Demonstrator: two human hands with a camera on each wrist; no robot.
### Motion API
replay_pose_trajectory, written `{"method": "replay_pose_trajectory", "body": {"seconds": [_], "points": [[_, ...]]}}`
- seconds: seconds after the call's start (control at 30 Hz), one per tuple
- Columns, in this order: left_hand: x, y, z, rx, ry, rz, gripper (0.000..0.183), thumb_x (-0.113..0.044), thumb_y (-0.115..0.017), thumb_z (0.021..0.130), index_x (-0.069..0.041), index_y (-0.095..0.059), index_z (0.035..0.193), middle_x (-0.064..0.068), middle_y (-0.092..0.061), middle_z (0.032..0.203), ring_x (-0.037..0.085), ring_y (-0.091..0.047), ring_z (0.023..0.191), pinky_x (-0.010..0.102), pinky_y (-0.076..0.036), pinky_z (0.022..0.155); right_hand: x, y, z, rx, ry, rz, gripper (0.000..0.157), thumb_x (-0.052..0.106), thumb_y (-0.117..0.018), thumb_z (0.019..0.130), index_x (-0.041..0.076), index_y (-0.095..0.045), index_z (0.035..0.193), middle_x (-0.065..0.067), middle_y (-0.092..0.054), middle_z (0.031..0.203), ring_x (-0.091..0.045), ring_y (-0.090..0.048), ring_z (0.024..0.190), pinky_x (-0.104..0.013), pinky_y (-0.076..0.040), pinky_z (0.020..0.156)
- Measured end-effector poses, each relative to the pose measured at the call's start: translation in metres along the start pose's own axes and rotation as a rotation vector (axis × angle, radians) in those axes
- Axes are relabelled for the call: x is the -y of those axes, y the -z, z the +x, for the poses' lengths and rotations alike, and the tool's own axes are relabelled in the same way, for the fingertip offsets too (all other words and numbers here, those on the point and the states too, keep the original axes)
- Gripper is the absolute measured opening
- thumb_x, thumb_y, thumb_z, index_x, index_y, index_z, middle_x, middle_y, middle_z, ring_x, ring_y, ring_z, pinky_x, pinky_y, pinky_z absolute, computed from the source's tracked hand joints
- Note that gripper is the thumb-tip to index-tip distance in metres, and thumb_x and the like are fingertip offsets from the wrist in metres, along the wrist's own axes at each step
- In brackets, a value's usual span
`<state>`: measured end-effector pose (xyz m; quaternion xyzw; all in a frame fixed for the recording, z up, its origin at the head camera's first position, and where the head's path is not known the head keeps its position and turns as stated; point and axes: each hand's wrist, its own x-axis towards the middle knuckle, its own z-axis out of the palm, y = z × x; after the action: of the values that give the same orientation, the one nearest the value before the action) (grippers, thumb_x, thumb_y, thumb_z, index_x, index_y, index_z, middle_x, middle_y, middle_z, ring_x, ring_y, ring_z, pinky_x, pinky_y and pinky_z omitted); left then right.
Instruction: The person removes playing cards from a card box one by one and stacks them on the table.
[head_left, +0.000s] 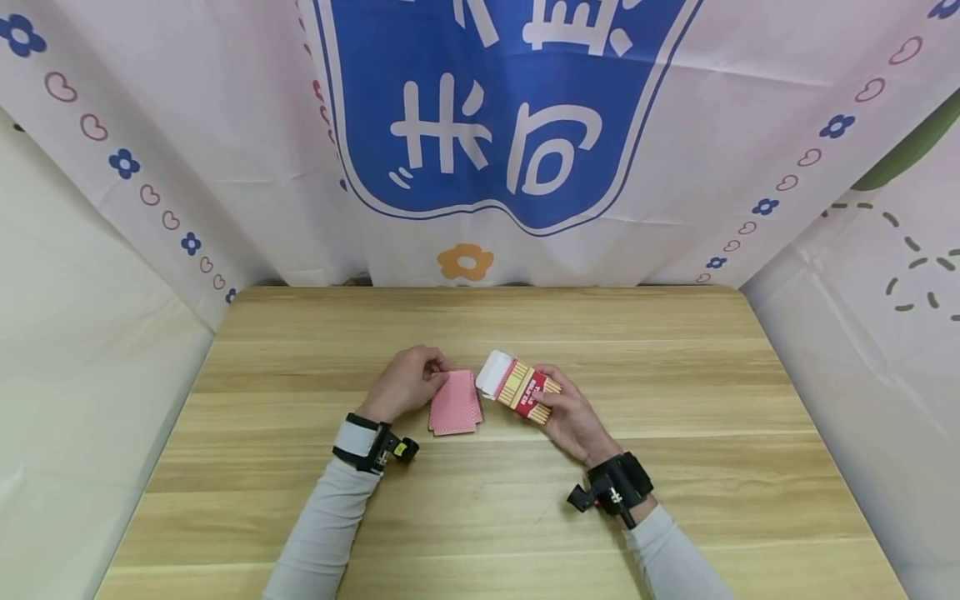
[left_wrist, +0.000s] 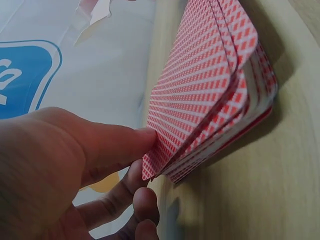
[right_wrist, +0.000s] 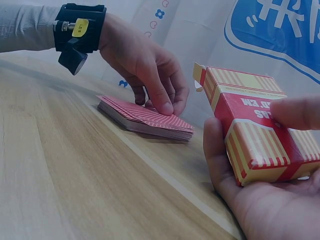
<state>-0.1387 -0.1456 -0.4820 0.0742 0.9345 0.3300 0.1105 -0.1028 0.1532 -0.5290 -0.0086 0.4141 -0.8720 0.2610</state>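
A stack of playing cards (head_left: 455, 403) with red-and-white patterned backs lies on the table, its cards slightly out of line. My left hand (head_left: 408, 383) pinches a far corner of the stack; the thumb (left_wrist: 120, 145) is on top and a finger is beneath in the left wrist view. To the right of the stack, my right hand (head_left: 572, 414) grips a red and cream striped card box (head_left: 531, 392). Its white flap (head_left: 495, 373) stands open toward the cards. Whether anything is inside the box cannot be seen.
The wooden table (head_left: 480, 517) ends at a printed white cloth (head_left: 285, 208) hanging behind it. More pale cloth hangs at both sides. Each wrist wears a black strap with a small camera, the left camera (head_left: 406, 450) sitting near the cards.
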Motion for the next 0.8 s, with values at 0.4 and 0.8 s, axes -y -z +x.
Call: {"method": "replay_pose_trajectory", "body": {"seconds": [0.4,0.8], "points": [[-0.001,-0.001,0.001,-0.013,-0.039,0.008,0.013,-0.019,-0.07,0.096,-0.012,-0.075,0.105,0.003,-0.066,0.1,0.019,-0.061,0.09,0.036,-0.053,0.076,0.002,-0.001,0.0,-0.001,-0.007,0.01,0.042,-0.004,-0.05,0.099,0.017,-0.049,0.135,-0.017,-0.037,0.149,-0.029,-0.058,0.125,-0.042,-0.055,0.099],[-0.026,-0.001,-0.009,-0.163,-0.259,-0.157,0.012,-0.011,-0.068,0.096,-0.008,-0.071,0.107,0.0,-0.066,0.098,0.013,-0.057,0.068,0.029,-0.051,0.058,0.0,0.0,-0.002,0.011,-0.01,0.022,0.043,-0.005,-0.049,0.099,0.017,-0.05,0.136,-0.017,-0.037,0.149,-0.03,-0.058,0.125,-0.042,-0.054,0.101]]}}
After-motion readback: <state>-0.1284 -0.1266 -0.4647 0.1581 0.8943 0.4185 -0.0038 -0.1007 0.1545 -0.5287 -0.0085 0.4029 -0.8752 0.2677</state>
